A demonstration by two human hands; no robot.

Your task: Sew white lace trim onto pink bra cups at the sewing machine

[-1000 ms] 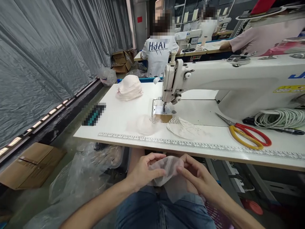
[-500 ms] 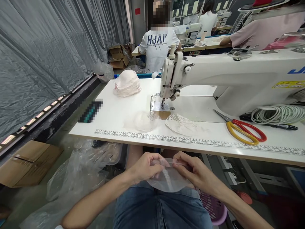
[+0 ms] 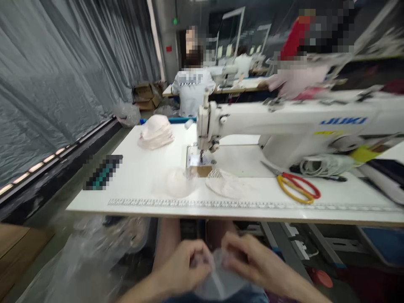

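Low over my lap, below the table edge, my left hand [image 3: 187, 267] and my right hand [image 3: 251, 261] pinch a sheer white fabric piece [image 3: 229, 286]. It has a rounded outline and a paler strip running down its middle. Both hands are blurred, and their fingertips are partly hidden behind the fabric. On the table in front of me lie a thin sheer white piece [image 3: 179, 183] and a white lace piece [image 3: 225, 185], close to the sewing machine [image 3: 205, 130] and its needle area.
A stack of pale pink fabric pieces [image 3: 155, 132] sits at the back left of the white table [image 3: 132, 176]. Scissors [image 3: 298, 188] with red and yellow handles lie on the right, beside a cord bundle [image 3: 315, 165]. A printed ruler strip [image 3: 189, 203] follows the front edge. Co-workers sit beyond.
My view has tilted up and turned right, so the table sits lower and further left. Both hands still hold the sheer piece, now nearer the bottom of the picture.
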